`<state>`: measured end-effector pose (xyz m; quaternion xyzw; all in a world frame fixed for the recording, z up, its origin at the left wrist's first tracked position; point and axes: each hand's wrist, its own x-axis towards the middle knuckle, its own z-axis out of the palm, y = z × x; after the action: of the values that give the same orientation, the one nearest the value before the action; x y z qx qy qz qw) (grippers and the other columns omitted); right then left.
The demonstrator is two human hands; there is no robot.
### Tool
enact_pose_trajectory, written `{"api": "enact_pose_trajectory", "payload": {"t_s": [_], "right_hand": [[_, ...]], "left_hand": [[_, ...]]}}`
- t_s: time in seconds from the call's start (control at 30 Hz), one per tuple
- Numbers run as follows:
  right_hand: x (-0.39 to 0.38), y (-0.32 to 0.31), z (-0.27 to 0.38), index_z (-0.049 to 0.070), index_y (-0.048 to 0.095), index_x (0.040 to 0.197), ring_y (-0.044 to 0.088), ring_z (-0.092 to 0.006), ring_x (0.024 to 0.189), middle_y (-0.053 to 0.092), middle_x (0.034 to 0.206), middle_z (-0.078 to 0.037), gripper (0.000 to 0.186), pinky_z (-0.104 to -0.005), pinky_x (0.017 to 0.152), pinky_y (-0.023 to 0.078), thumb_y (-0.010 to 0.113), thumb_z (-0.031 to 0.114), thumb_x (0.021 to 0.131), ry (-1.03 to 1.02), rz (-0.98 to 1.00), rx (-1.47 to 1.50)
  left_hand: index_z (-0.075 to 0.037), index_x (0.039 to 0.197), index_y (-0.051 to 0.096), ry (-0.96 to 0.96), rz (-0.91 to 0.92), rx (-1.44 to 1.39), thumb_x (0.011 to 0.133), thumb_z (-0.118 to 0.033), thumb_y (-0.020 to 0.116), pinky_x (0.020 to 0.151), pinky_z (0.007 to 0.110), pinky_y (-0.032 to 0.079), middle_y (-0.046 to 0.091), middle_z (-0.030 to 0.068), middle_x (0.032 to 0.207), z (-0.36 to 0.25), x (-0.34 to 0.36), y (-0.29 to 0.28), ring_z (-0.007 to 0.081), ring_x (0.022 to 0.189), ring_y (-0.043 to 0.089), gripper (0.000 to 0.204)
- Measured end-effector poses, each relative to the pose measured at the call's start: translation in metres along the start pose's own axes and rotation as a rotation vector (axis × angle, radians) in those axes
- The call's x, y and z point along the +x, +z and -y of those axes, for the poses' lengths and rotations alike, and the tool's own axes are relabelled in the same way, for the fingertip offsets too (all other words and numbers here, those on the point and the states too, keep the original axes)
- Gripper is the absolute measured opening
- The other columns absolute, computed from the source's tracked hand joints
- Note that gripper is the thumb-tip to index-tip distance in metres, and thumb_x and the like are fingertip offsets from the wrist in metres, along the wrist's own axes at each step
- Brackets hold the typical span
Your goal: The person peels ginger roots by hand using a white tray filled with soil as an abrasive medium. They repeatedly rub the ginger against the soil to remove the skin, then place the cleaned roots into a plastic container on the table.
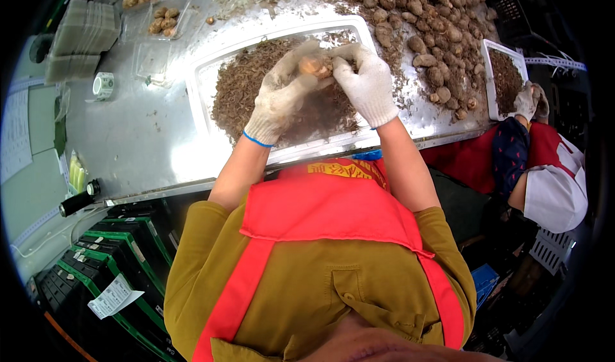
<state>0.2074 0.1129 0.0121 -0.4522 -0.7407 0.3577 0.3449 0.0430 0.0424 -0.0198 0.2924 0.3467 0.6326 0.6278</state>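
Note:
Between my two gloved hands is a small taro (315, 67), its surface brownish orange and partly bared. My left hand (280, 93) curls around it from the left and below. From the right, my right hand (368, 85) pinches at its side with thumb and fingers. Both white knit gloves are stained with dirt. Beneath them lies a white tray (197, 99), strewn with brown fibrous husk scraps (238, 96).
A big heap of unpeeled taros (442, 16) spreads to the right. Clear boxes hold cleaned taros (164, 23) at back left, near stacked plastic containers (82, 32) and a label roll (102, 85). A co-worker's gloved hand (526, 103) is at another tray (491, 80).

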Motion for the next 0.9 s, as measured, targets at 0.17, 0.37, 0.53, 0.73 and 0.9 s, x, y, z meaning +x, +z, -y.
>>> {"api": "enact_pose_trajectory", "payload": {"t_s": [0.17,0.37,0.53,0.73,0.9], "right_hand": [[0.001,-0.011,-0.004,0.002,0.074,0.109,0.071,-0.0181,0.082,0.075,0.093,-0.012,0.025,-0.0295,0.075,0.055,0.064,0.018,0.093,-0.009,-0.013,0.084],[-0.009,0.004,0.008,0.004,0.076,0.107,0.070,-0.0163,0.074,0.076,0.093,-0.007,0.019,-0.0245,0.066,0.056,0.069,0.011,0.091,-0.365,-0.114,-0.033],[0.010,-0.008,-0.011,0.008,0.076,0.094,0.069,-0.0139,0.070,0.076,0.086,-0.008,0.014,-0.0297,0.060,0.056,0.066,0.017,0.092,-0.022,0.013,-0.199],[0.003,-0.018,0.004,0.004,0.075,0.103,0.071,-0.0207,0.077,0.075,0.094,-0.012,0.020,-0.0306,0.072,0.057,0.068,0.019,0.091,-0.115,-0.019,-0.005],[-0.003,0.001,0.010,0.004,0.075,0.103,0.069,-0.0179,0.072,0.073,0.088,-0.009,0.020,-0.0295,0.065,0.056,0.076,0.011,0.084,-0.389,-0.032,-0.073]], "left_hand": [[0.000,0.149,0.045,-0.014,0.021,-0.077,0.092,-0.013,0.073,0.102,0.044,0.057,0.061,0.0118,0.130,-0.004,0.000,0.002,0.0237,0.119,0.061,0.064],[0.000,0.149,0.045,-0.027,0.004,0.038,0.093,-0.012,0.071,0.103,0.042,0.056,0.060,0.0138,0.135,-0.007,0.000,0.000,0.0224,0.119,0.062,0.063],[0.001,0.151,0.041,-0.038,0.023,0.008,0.090,-0.021,0.076,0.099,0.038,0.056,0.058,0.0167,0.141,-0.010,-0.005,-0.002,0.0255,0.117,0.066,0.073],[0.000,0.152,0.039,-0.037,0.063,-0.080,0.092,-0.021,0.074,0.102,0.045,0.056,0.057,0.0142,0.140,-0.002,-0.002,-0.005,0.0266,0.117,0.064,0.072],[0.001,0.149,0.044,-0.081,-0.012,0.104,0.094,-0.015,0.071,0.104,0.042,0.055,0.061,0.0129,0.132,-0.018,-0.006,0.005,0.0230,0.119,0.062,0.063]]}}
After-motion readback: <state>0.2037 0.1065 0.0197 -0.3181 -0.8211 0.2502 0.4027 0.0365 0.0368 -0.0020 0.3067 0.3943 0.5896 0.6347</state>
